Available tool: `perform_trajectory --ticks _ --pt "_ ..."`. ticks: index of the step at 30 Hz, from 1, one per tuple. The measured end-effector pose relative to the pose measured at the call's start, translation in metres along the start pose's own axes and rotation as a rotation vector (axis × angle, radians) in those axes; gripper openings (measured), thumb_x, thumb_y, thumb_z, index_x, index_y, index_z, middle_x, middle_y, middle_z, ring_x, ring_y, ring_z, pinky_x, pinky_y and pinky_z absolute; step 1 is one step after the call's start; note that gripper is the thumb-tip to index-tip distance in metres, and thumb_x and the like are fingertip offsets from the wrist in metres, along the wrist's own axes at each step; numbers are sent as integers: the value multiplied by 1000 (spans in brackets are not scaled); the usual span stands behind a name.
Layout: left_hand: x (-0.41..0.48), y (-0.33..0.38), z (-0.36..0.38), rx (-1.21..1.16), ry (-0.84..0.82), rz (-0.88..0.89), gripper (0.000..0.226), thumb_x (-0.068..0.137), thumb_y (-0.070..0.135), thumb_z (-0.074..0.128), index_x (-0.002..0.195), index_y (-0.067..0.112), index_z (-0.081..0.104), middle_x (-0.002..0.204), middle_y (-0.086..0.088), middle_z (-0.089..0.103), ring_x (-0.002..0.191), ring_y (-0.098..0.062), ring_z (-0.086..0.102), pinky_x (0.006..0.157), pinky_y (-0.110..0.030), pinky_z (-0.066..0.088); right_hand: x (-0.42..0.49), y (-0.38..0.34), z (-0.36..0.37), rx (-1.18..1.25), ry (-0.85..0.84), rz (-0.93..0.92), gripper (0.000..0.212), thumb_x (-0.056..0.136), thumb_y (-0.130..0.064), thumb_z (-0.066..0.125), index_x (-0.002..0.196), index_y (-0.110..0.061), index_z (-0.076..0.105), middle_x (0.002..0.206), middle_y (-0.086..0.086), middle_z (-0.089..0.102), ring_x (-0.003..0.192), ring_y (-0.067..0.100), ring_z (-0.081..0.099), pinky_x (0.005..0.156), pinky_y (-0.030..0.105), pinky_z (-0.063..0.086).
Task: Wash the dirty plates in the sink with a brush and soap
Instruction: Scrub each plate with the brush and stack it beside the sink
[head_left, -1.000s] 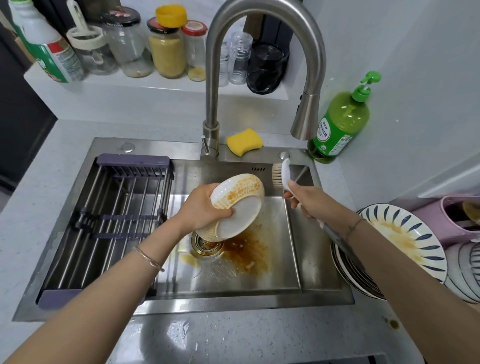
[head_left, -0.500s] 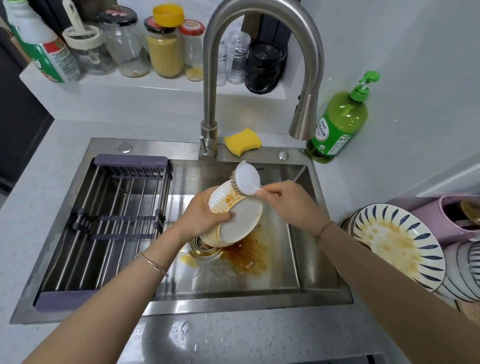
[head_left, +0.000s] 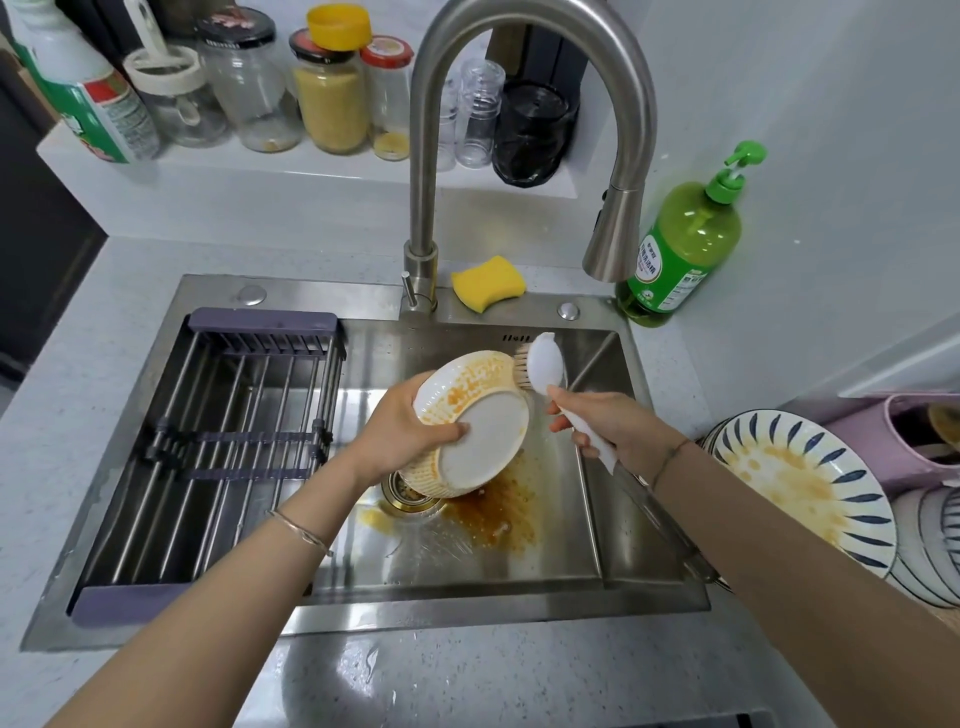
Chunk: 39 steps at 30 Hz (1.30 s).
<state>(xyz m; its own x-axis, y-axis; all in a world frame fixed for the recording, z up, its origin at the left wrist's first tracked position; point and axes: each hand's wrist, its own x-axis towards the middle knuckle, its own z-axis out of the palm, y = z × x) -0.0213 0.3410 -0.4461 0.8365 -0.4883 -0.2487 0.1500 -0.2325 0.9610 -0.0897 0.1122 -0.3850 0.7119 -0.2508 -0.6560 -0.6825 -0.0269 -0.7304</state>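
Note:
My left hand (head_left: 402, 434) grips a white ribbed dish (head_left: 478, 423) by its rim, tilted over the drain with its underside towards me and orange sauce smeared on it. My right hand (head_left: 605, 423) holds the white handle of a dish brush (head_left: 540, 364). The bristles touch the dish's upper right edge. Below lies the steel sink (head_left: 519, 566), its floor stained with orange sauce around the drain (head_left: 405, 493). On the right counter stands a stack of dirty blue-striped plates (head_left: 802, 483). A green soap pump bottle (head_left: 680, 244) stands behind the sink's right corner.
The faucet (head_left: 524, 78) arches over the basin, spout at the right. A yellow sponge (head_left: 488, 283) lies on the sink's back ledge. A purple-framed drying rack (head_left: 223, 447) fills the sink's left half. Jars and bottles line the rear shelf. A pink container (head_left: 919, 436) sits far right.
The brush went from beside the dish onto its underside, then slid up and right to the dish's upper right edge. My left hand has kept the dish in place.

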Motion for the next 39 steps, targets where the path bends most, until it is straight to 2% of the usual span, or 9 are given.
perform_trajectory --ticks 5,10,14,19,22,24,27,32,39 --pt "2 -2 1 -54 -10 -26 53 69 12 86 115 22 62 104 -1 73 96 -19 70 81 -35 58 5 -7 4 88 -148 56 27 91 -34 62 94 -8 67 72 0 68 45 7 41 38 18 34" --pt "-1 -2 -5 -162 3 -77 58 67 12 87 119 19 61 105 -3 73 96 -21 71 79 -35 58 18 13 -17 121 -101 140 25 97 -31 52 94 -7 59 57 -2 48 34 3 34 32 16 28" --pt "-3 1 3 -229 -27 -101 54 75 6 80 123 16 58 108 -7 72 98 -23 70 78 -35 59 20 -2 -13 87 -95 38 26 97 -33 52 90 -9 61 55 -2 44 36 4 31 34 17 27" --pt "-3 -3 3 -244 -11 -109 54 72 12 84 120 20 61 108 -6 72 98 -22 70 82 -38 58 10 -2 -15 -100 -39 -10 30 97 -34 52 93 -8 65 54 -1 44 38 6 33 37 18 28" --pt "-5 -7 -2 -316 17 -137 39 79 5 77 109 23 62 98 -2 73 91 -20 70 74 -32 59 1 9 -17 -258 -43 22 31 97 -34 52 96 -7 67 51 -3 46 37 6 35 38 17 30" --pt "-5 -7 -2 -383 17 -164 34 83 1 70 108 22 61 95 -1 72 86 -18 71 67 -29 59 2 6 -13 -258 -43 -18 31 97 -34 51 97 -7 66 50 -4 45 37 6 36 38 17 31" --pt "-3 -9 -3 -455 27 -207 36 85 3 67 117 17 59 101 -4 72 90 -20 71 68 -32 59 6 4 -16 -223 -46 -29 31 98 -34 50 97 -8 65 48 -6 44 38 6 35 38 17 31" --pt "-1 -19 -12 -607 109 -282 34 88 7 64 120 17 57 109 -9 71 98 -23 69 69 -35 60 -8 32 -16 -265 -142 77 32 97 -37 50 97 -10 66 49 -7 46 41 6 37 40 16 33" --pt "0 -34 0 -719 50 -357 39 89 15 62 127 17 54 116 -11 69 106 -26 66 77 -38 60 2 20 -16 -162 -72 38 32 98 -38 48 96 -9 63 49 -6 42 41 7 32 40 18 30"
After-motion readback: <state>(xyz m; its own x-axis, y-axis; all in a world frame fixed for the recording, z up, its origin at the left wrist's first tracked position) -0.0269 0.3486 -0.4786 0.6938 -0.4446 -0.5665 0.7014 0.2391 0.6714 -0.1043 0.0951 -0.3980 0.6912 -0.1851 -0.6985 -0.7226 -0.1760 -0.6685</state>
